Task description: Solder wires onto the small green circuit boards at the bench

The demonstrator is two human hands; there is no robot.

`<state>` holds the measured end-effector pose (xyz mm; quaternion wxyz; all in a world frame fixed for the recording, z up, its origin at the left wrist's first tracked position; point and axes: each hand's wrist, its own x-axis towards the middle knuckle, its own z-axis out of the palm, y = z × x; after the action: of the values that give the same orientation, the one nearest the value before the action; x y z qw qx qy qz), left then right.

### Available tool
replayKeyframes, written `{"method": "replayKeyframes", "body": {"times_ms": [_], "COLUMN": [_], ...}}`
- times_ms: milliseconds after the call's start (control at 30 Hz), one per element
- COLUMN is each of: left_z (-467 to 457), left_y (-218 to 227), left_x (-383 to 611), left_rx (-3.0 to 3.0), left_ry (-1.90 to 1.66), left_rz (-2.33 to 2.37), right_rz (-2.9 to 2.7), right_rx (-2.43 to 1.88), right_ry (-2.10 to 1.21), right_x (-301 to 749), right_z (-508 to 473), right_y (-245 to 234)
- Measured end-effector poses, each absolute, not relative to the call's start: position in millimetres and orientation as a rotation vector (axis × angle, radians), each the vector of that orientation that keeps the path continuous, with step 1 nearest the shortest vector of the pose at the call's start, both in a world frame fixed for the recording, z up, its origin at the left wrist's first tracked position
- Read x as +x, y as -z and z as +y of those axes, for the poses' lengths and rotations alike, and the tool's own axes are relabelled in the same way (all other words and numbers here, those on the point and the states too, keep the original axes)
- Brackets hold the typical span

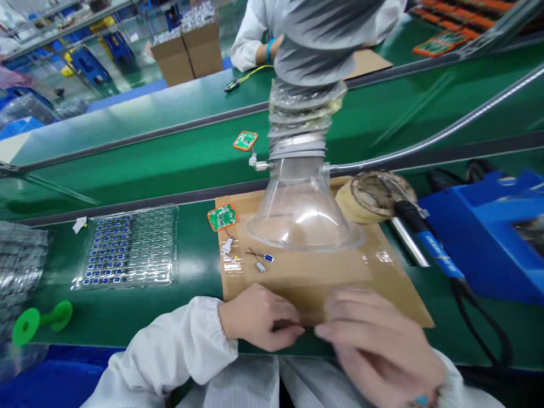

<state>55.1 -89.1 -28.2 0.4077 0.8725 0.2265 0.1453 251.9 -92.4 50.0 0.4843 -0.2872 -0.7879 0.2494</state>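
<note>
Cardboard [297, 280] spans the frame's lower centre; at its near edge the blurred right hand [378, 337] and the left hand [261, 317] face each other, fingers curled, any grip impossible to tell; a small blue part [269, 258] lies near frame centre.

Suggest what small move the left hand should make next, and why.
Probably reach forward with the left hand to the small blue part: it lies on the cardboard just beyond that hand, near the orange-edged green board. The right hand is farther from it, so it seems less handy. Whether either hand holds anything can't be made out.
</note>
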Motion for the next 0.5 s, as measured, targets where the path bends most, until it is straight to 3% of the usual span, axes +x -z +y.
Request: {"method": "replayKeyframes", "body": {"times_ms": [133, 200, 367, 500], "left_z": [-85.8, -72.6, -17.6, 4.3], "left_y": [23.3, 14.7, -4.9, -2.0], "left_x": [46.2, 33.8, 7.3, -1.2], "left_rx": [2.259, 2.368, 2.338, 2.467], "left_ry": [-0.42, -0.505, -0.485, -0.21], "left_rz": [0.563, 0.735, 1.949, 1.956], "right_rz": [-1.644, -1.382, -0.642, -0.544], "right_rx": [-1.18, -1.392, -1.273, -1.203], "right_ry": [-0.481, -0.655, -1.103, -1.086], "right_x": [286.0, 295.9, 305.9, 317.0], "right_z": [-95.1, -89.4, -60.5, -46.0], "right_y": [9.1, 30.2, 39.6, 39.8]}}
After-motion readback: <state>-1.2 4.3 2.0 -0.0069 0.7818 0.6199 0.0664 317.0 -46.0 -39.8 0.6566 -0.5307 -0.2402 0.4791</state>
